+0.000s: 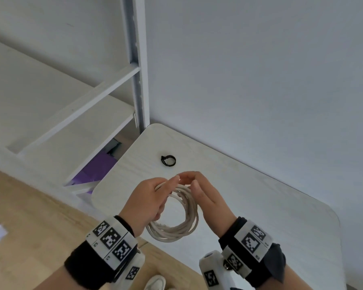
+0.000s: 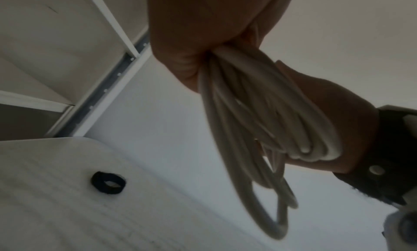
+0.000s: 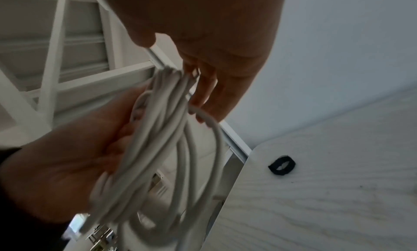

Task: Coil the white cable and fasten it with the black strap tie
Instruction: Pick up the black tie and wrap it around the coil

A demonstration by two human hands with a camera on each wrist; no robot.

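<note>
Both hands meet above the table [image 1: 260, 206]: left hand [image 1: 147, 204] grips the coiled white cable [image 1: 176, 229], right hand [image 1: 205, 197] pinches its top; black strap tie [image 1: 168, 160] lies beyond.

The head view looks steeply down over both wrists. Both wrist views look up close along the hands, sharing the small black looped strap tie [image 2: 108, 183] [image 3: 281, 167].

Your left hand [image 1: 148, 203] was raised in front of you, fingers curled round the white cable [image 1: 176, 227]. Your right hand [image 1: 205, 197] faced it, fingertips bent in to meet the left fingertips. Both wrists wore marker bands.
</note>
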